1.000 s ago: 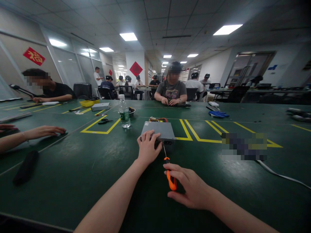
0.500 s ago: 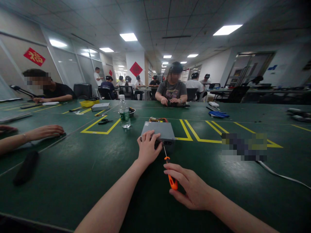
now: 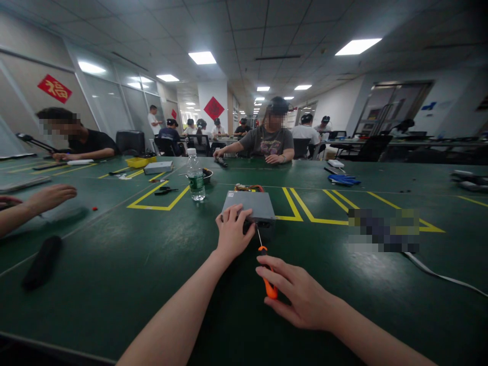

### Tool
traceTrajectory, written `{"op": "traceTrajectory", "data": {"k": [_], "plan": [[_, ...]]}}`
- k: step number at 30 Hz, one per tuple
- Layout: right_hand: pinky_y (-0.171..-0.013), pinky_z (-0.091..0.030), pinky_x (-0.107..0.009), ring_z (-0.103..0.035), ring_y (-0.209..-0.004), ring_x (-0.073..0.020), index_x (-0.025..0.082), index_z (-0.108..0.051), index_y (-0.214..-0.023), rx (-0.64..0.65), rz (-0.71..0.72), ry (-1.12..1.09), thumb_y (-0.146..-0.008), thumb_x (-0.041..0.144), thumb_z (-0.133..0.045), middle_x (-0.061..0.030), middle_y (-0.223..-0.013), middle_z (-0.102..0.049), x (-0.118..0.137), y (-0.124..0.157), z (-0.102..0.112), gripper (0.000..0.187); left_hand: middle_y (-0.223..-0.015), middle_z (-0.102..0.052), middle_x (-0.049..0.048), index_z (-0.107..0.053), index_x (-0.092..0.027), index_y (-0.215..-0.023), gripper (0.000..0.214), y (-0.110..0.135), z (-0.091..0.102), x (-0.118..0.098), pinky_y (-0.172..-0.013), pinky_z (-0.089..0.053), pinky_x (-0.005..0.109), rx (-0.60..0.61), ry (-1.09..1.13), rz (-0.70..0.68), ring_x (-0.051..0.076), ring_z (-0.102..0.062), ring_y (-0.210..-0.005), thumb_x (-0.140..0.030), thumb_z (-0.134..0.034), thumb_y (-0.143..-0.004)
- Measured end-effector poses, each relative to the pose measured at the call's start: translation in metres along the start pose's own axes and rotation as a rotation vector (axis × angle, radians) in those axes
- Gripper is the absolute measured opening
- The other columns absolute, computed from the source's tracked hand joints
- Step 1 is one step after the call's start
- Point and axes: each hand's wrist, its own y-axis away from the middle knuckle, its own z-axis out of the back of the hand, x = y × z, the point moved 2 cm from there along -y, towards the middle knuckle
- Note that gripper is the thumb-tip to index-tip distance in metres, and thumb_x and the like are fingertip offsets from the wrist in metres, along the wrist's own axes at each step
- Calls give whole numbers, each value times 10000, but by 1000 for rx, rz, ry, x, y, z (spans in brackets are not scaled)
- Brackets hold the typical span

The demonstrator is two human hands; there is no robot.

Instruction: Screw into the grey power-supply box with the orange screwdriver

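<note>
A grey metal computer power supply (image 3: 254,203) lies on the green table in front of me, its bundle of coloured wires (image 3: 247,188) at the far side. My left hand (image 3: 235,231) grips its near left part, fingers over the top and thumb at the front face. In my right hand (image 3: 295,290) is an orange-and-black screwdriver (image 3: 270,290), its handle between thumb and fingers. The screwdriver's thin shaft points up at the near face of the power supply, close to my left thumb. Where exactly the tip sits is too small to tell.
A water bottle (image 3: 195,178) stands left of the power supply, before a metal bowl (image 3: 207,176). A black pouch-like object (image 3: 41,263) lies at left, near another person's hand (image 3: 53,195). Blue gloves (image 3: 343,180) are at right. Across the table sits a co-worker (image 3: 270,137).
My right fingers have shifted slightly around the screwdriver handle; my left hand stays put. The co-worker opposite has stretched an arm out leftward. The neighbour's hand at left has drawn back, and a small red piece shows there.
</note>
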Motion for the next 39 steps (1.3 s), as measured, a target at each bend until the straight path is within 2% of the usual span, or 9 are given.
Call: {"op": "traceTrajectory", "data": {"k": [7, 12, 15, 19, 26, 39], "plan": [[-738, -550, -338, -626, -980, -243, 131, -472, -1089, -98, 25, 28, -932, 418, -412, -196, -1147, -582, -1, -2, -6, 332, -1264, -475, 41, -529, -298, -1135, 340, 0, 0, 0, -933, -299, 431, 3, -1, 0, 247, -360, -1196, -340, -571, -800], [-759, -549, -329, -622, -997, -232, 125, -466, -1100, -104, -15, 16, -936, 467, -371, -194, -1149, -586, 0, -2, -4, 390, -1268, -473, 45, -523, -298, -1140, 339, 0, 0, 1, -925, -303, 432, 4, -3, -7, 249, -361, -1197, -346, -563, -806], [-761, -548, -324, -621, -1001, -234, 103, -478, -1137, -128, 51, 71, -945, 411, -371, -192, -1115, -608, 2, -1, 3, 379, -1264, -476, 45, -522, -299, -1142, 341, 0, -1, 1, -914, -309, 431, 0, -7, -7, 250, -366, -1192, -347, -562, -807], [-679, -551, -288, -657, -875, -208, 98, -523, -1123, -197, 111, 134, -915, 309, -433, -172, -1024, -649, 1, 5, 13, 310, -1259, -480, 44, -525, -301, -1137, 331, 1, -1, 1, -911, -312, 428, -1, -13, -6, 249, -370, -1189, -349, -557, -811], [-636, -546, -284, -657, -823, -198, 90, -552, -1076, -250, 115, 181, -868, 241, -477, -174, -989, -659, -6, 13, 24, 268, -1266, -475, 45, -521, -303, -1146, 334, 0, 0, 1, -911, -314, 429, 2, -22, -13, 253, -366, -1186, -353, -547, -817], [-651, -546, -284, -653, -843, -201, 91, -564, -1069, -243, 95, 172, -866, 245, -479, -175, -1005, -650, -6, 10, 23, 269, -1278, -467, 43, -517, -304, -1154, 343, 1, 0, 1, -917, -308, 441, 13, -22, -14, 254, -364, -1191, -354, -546, -816]]}}
